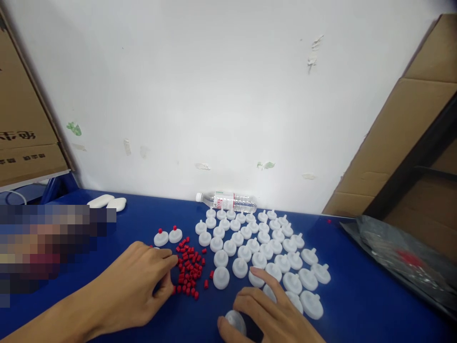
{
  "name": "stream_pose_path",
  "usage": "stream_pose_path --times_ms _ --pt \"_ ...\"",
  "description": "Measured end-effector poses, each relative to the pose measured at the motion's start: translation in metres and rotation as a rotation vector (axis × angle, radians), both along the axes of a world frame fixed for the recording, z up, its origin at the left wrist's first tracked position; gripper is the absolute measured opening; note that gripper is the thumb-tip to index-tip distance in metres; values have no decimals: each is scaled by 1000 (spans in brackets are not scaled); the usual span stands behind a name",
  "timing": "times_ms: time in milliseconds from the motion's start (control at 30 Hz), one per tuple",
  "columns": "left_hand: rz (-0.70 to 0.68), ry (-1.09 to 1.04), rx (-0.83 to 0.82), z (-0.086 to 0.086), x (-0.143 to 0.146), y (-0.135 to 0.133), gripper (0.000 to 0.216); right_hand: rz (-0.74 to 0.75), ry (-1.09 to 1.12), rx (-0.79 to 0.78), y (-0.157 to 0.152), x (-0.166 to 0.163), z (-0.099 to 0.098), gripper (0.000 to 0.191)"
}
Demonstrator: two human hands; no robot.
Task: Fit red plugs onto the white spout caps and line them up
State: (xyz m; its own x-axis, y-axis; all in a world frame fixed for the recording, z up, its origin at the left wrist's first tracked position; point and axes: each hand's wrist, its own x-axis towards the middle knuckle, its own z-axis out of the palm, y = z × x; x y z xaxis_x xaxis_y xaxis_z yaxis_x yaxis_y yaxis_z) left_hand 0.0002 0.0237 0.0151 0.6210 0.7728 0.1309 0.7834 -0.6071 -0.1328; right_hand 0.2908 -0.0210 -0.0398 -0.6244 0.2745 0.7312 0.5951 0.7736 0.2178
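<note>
My left hand (143, 281) rests at the left edge of a pile of small red caps (192, 272). Its fingers curl toward the thumb, and whatever lies between the tips is hidden. Just beyond it, two white discs (161, 238) carry red caps on their stems. My right hand (269, 312) is low in the view, thumb and bent fingers around a whitish round piece (235, 322). Its index finger stretches over nearby white discs. Several uncapped white stemmed discs (259, 259) spread across the middle and right of the blue table.
A clear plastic bottle (228, 201) lies on its side against the white wall (214, 95). Two white rounded objects (117, 204) sit at the back left. Cardboard (389, 119) and a grey plastic bag (392, 252) stand on the right. A cardboard box (28, 119) is at left.
</note>
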Motion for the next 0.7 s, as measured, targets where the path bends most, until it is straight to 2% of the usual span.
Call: stream_pose_path --times_ms 200,400,467,567,700 --pt "18 -18 14 10 0 1 30 0 -3 -27 0 0 -2 28" --pt "119 52 44 8 -11 10 40 -19 -28 -92 -2 2 -2 16" --pt "123 40 20 8 -18 14 42 -9 -37 -77 -2 2 0 14" --pt "83 40 -71 12 -26 18 45 -1 -31 -40 -2 1 2 21" --pt "75 52 -130 20 -30 18 38 -11 -55 -31 -2 0 3 25"
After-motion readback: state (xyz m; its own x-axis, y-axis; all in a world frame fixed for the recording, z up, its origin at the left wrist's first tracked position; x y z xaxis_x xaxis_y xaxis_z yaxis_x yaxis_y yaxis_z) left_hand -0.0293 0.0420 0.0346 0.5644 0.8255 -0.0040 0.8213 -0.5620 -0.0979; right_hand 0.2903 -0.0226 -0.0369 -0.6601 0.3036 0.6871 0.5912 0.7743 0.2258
